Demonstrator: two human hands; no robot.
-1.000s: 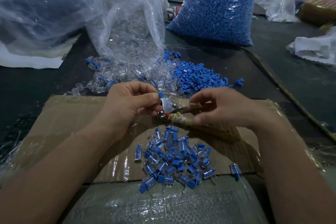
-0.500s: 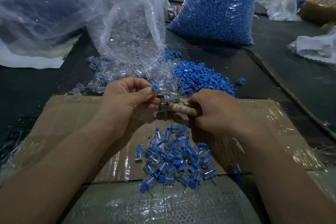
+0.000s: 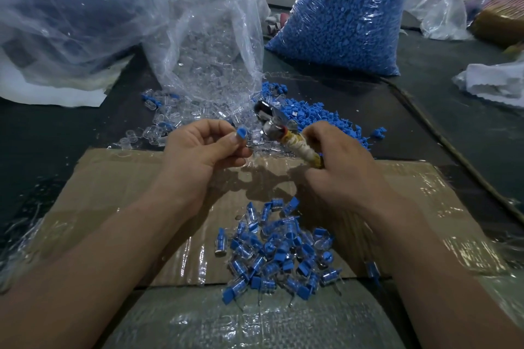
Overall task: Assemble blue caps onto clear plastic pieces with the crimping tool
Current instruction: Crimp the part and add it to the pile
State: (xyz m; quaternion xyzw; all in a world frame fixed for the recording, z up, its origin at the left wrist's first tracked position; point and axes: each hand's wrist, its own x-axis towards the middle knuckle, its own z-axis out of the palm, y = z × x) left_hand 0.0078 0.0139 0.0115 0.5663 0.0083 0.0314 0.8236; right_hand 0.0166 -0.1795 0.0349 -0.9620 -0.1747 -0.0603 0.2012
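Head view: a blue cap point(image 3: 242, 132) is pinched at the fingertips of the left hand point(image 3: 204, 153), just left of the crimping tool point(image 3: 283, 136). The tool's wrapped handle is gripped in the curled right hand point(image 3: 343, 170). Capped pieces point(image 3: 278, 249) are heaped nearer on the cardboard point(image 3: 113, 184); loose clear pieces point(image 3: 158, 133) lie farther off.

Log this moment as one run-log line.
left hand pinches blue-capped piece | right hand grips crimping tool | tool apart from piece | finished pile on cardboard

Blue caps point(image 3: 314, 119) lie heaped beside clear plastic pieces point(image 3: 170, 125); brown cardboard point(image 3: 113, 178) covers the dark table point(image 3: 42, 127).
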